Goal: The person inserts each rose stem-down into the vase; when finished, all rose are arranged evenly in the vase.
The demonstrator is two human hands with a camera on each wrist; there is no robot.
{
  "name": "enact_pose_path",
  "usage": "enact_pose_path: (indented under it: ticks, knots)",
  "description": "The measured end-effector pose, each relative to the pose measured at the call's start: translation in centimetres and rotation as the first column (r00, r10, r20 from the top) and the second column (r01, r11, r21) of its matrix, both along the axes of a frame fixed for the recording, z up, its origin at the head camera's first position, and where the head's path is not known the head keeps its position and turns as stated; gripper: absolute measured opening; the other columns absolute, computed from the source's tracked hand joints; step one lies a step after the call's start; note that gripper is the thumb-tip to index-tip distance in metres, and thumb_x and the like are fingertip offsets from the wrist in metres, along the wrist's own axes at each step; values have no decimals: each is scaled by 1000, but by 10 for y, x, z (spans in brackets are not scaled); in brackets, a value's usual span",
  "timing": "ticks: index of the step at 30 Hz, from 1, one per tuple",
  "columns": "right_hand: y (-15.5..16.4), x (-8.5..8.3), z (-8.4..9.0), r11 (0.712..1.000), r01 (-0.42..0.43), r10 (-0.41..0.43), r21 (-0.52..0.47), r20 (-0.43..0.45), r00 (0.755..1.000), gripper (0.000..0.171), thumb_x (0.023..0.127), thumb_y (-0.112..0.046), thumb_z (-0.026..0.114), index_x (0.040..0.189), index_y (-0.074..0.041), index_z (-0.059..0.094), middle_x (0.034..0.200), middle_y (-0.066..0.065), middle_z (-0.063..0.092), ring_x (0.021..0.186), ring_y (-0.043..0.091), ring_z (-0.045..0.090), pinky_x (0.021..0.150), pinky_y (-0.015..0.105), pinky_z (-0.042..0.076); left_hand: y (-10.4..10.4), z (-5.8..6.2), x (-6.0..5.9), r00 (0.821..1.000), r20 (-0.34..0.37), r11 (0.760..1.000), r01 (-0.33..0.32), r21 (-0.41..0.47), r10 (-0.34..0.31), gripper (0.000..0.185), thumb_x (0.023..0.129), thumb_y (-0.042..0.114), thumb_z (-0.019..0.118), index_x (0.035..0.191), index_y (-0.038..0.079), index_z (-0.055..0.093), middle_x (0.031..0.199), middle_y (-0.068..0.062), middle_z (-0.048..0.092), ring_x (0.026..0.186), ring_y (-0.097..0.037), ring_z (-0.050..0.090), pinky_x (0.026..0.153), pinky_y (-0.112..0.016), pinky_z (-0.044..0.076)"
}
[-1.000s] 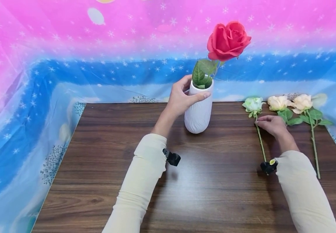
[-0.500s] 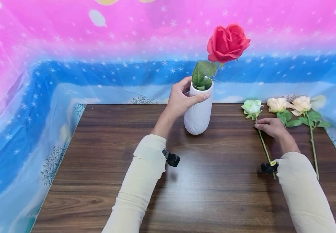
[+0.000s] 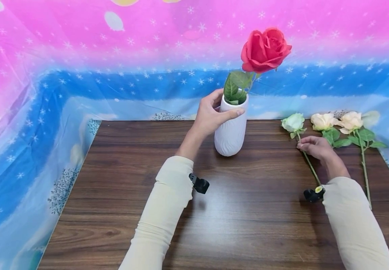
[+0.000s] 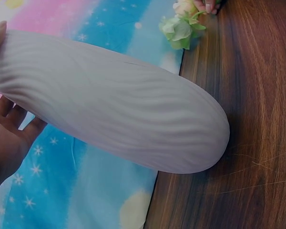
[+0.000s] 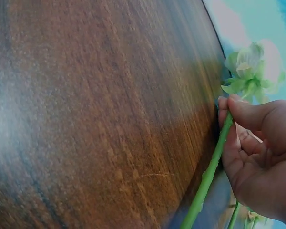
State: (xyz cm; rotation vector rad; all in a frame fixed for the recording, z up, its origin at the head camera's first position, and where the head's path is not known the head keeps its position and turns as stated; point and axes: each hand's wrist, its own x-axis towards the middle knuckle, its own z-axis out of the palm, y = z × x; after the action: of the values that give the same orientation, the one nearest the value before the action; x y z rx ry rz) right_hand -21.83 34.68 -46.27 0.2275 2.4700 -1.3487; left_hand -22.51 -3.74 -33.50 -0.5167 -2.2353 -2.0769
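A white ribbed vase (image 3: 230,129) stands on the wooden table (image 3: 147,168) with a red rose (image 3: 264,48) in it. My left hand (image 3: 212,112) grips the vase near its rim; in the left wrist view the vase (image 4: 114,100) fills the frame, with my palm (image 4: 7,138) at its left. My right hand (image 3: 314,146) pinches the stem of a pale green rose (image 3: 293,122) just below the bloom. The right wrist view shows my fingers (image 5: 250,119) round the green stem (image 5: 209,171) with the bloom (image 5: 250,67) beyond.
Two cream roses (image 3: 336,120) with green leaves lie at the table's back right, stems pointing toward me. A pink and blue starred cloth (image 3: 79,75) hangs behind and drapes off the left side. Bare table stretches in front of the vase.
My right hand has tightened on the pale green rose's stem and its bloom has lifted and swung slightly right. The left hand and vase have stayed put.
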Motion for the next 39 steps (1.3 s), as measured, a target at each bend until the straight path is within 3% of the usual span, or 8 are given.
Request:
enact_pose_path:
  ticks: [4, 7, 11, 14, 21, 30, 35, 39]
  knots:
    - [1, 0, -1, 999, 13, -13, -43, 6, 1000, 19, 104, -19, 57, 115, -4, 59, 74, -35, 61, 75, -15, 59, 72, 10, 51, 0, 0, 0, 1000, 0, 1000, 3, 4, -3, 61, 81, 12, 84, 137, 6, 60, 127, -16, 70, 111, -24, 71, 95, -33, 59]
    - [1, 0, -2, 983, 40, -36, -182, 24, 999, 6, 103, -15, 57, 106, -13, 62, 76, -29, 67, 76, -11, 65, 73, 11, 55, 0, 0, 0, 1000, 0, 1000, 5, 4, -5, 61, 81, 12, 84, 136, 6, 61, 126, -17, 70, 110, -24, 71, 95, -33, 59]
    - [-2, 1, -2, 909, 97, -69, -406, 82, 994, 14, 102, -11, 60, 95, -23, 65, 81, -19, 73, 76, -1, 71, 71, 14, 58, 0, 0, 0, 1000, 1, 1000, 4, -5, -4, 60, 81, 13, 84, 136, 6, 61, 126, -15, 70, 110, -23, 71, 95, -33, 59]
    - [-4, 2, -2, 857, 136, -92, -497, 113, 989, 15, 100, -12, 63, 94, -25, 67, 82, -14, 76, 75, 2, 73, 68, 16, 58, -1, -1, 1, 1000, 4, 1000, 4, -12, -4, 60, 81, 13, 84, 136, 7, 61, 126, -15, 70, 111, -23, 71, 95, -33, 59]
    - [-14, 1, 3, 805, 142, -133, -577, 58, 989, 9, 99, -15, 65, 96, -23, 66, 87, -13, 77, 74, 3, 73, 64, 19, 59, 0, 0, 0, 1000, 3, 1000, 6, -18, -6, 60, 81, 14, 84, 136, 8, 61, 126, -14, 70, 110, -22, 71, 94, -34, 60]
    - [-32, -5, 22, 642, 94, -201, -761, -49, 978, 11, 97, -2, 64, 98, -13, 65, 88, -4, 74, 74, 11, 75, 70, 24, 63, -1, 3, 1, 1000, 6, 1000, 2, -28, -2, 60, 82, 15, 84, 137, 8, 61, 127, -14, 70, 112, -22, 71, 95, -34, 59]
    - [-44, -5, 36, 602, 71, -201, -795, -65, 977, 13, 95, -3, 66, 104, -12, 69, 89, -1, 74, 74, 12, 75, 73, 25, 63, -1, 3, 1, 1000, 8, 1000, 3, -21, -3, 60, 81, 14, 84, 136, 8, 61, 126, -14, 70, 110, -22, 71, 94, -33, 59]
    - [-54, -6, 48, 588, 33, -190, -808, -99, 977, 16, 95, -4, 67, 106, -12, 73, 89, 1, 73, 73, 13, 75, 73, 26, 63, -1, 2, 1, 1000, 8, 1000, 1, -23, -1, 60, 81, 14, 84, 137, 8, 61, 126, -14, 70, 111, -21, 71, 94, -33, 59]
